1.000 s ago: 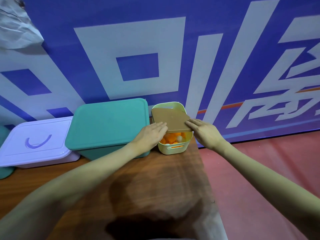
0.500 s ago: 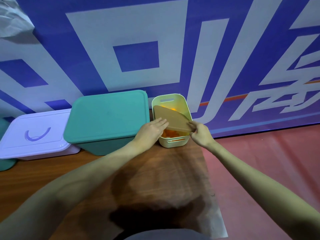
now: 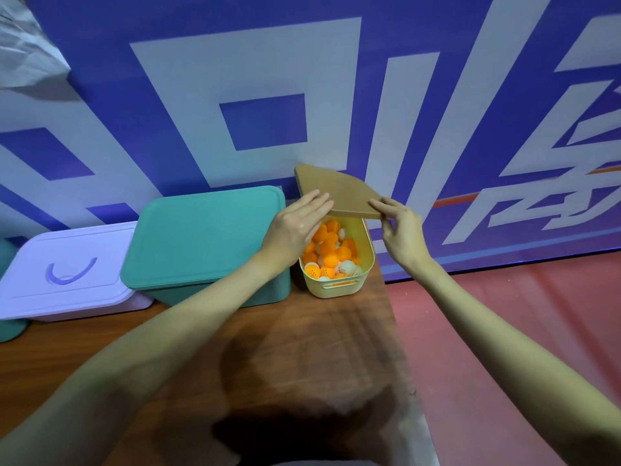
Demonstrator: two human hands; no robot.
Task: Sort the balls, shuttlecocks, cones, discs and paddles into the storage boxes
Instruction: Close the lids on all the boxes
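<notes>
I've got the brown lid [image 3: 336, 193] in both hands, tilted up over the far half of the yellow box [image 3: 339, 284]. Near edge is raised and the far edge sits back toward the blue banner wall [image 3: 201, 95].

Handling, my read: the lid is a thin, stiff board, light, probably smooth enough to slide. It keeps its shape with no sag, so edge grips are fine. Best hold is the two near corners, one hand each, which is about where I am. It shouldn't need much squeeze.

Left hand [image 3: 295, 227]: fingers straight and laid flat against the lid's left edge, steadying rather than clamping. Thumb is hidden, so I can't confirm a pinch there.

Right hand [image 3: 401, 230]: thumb and fingertips pinch the lid's near-right corner. This hand seems to carry the weight.

Looks: plain matte tan, rounded corners, visible thickness along the near edge, no handle that I can see.

The yellow box is pale plastic, with a slot handle on its near wall. Inside, ping-pong balls [image 3: 331, 253] are piled loosely, mostly orange with a few white at the near end. They're very light and bouncy, so a bump to the box could scatter them.

Just left of the yellow box is the teal box [image 3: 205, 237], lid on. Further left is the lilac box [image 3: 64, 274], also closed. All sit on the wooden tabletop [image 3: 302, 348].
</notes>
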